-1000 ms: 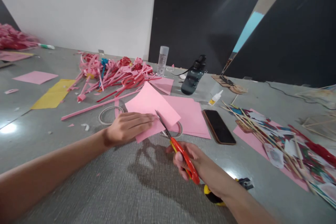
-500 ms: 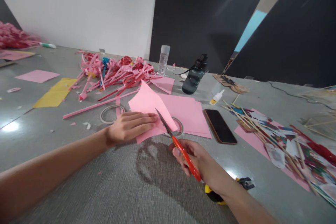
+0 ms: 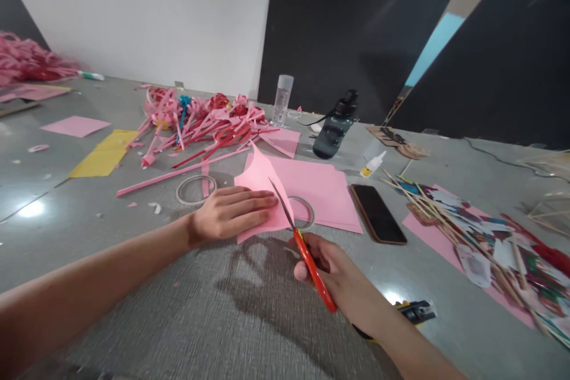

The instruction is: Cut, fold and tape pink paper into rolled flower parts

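**Pink Sheet and Scissors: Surroundings, Obstructions and Counts**

Surroundings: The pink sheet (image 3: 253,175) is at the middle of the grey surface (image 3: 178,320), partly overlapping a stack of pink paper (image 3: 323,190) in view. To the left are a yellow sheet (image 3: 104,155), a long pink strip (image 3: 164,182) and a pile of paper flowers (image 3: 200,122). To the right are a phone (image 3: 378,214), a glue bottle (image 3: 373,164) and thin sticks (image 3: 449,227) over mixed scraps. A clear bottle (image 3: 282,102) and a dark bottle (image 3: 333,133) are behind.

Obstructions: The left grip (image 3: 234,212) covers the near part of the sheet, fingers extended across it; the thumb is hidden, so whether it is clamped cannot be told. The right grip (image 3: 336,273) is closed around the red handles of the scissors (image 3: 315,273), with the blades at the sheet's right side. The right forearm partly hides a black-and-yellow cutter (image 3: 416,312).

Counts: Two tape rings near the hands, one beside the left grip (image 3: 180,191), one by the blades (image 3: 313,214); one pair of scissors; one cutter; one phone; one yellow sheet; one glue bottle; two larger bottles. The flowers and sticks overlap too much to count
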Available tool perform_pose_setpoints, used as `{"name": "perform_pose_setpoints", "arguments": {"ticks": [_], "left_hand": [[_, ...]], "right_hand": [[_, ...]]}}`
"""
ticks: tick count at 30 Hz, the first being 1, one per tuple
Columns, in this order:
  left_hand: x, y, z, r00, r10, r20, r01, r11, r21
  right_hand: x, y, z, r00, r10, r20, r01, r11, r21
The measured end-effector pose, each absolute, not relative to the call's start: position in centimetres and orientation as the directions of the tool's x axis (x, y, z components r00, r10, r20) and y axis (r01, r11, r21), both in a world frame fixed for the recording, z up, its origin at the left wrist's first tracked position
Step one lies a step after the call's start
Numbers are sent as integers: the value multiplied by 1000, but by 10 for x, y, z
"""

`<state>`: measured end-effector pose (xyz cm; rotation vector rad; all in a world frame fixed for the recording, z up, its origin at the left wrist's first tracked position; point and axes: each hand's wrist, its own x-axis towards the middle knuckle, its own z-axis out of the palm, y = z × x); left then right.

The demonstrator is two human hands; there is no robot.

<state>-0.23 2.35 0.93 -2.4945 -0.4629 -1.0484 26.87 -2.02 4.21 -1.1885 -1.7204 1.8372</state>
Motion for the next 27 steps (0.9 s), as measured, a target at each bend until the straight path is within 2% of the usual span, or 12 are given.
{"name": "perform_pose_setpoints", "arguments": {"ticks": [8, 16, 21, 27], "left_hand": [[0, 22, 10, 684, 110, 721, 438, -852, -287], [0, 23, 9, 694, 79, 716, 458, -816, -354], [3, 22, 9, 726, 30, 687, 418, -812, -407], [10, 20, 9, 776, -6, 630, 366, -810, -458]], "right_hand": [[265, -17, 31, -490, 778, -394, 339, -246, -908], [269, -15, 40, -493, 752, -439, 387, -262, -884], [273, -13, 50, -503, 757, -416, 468, -167, -868], [287, -9, 44, -438, 801, -409, 634, -47, -772]]}}
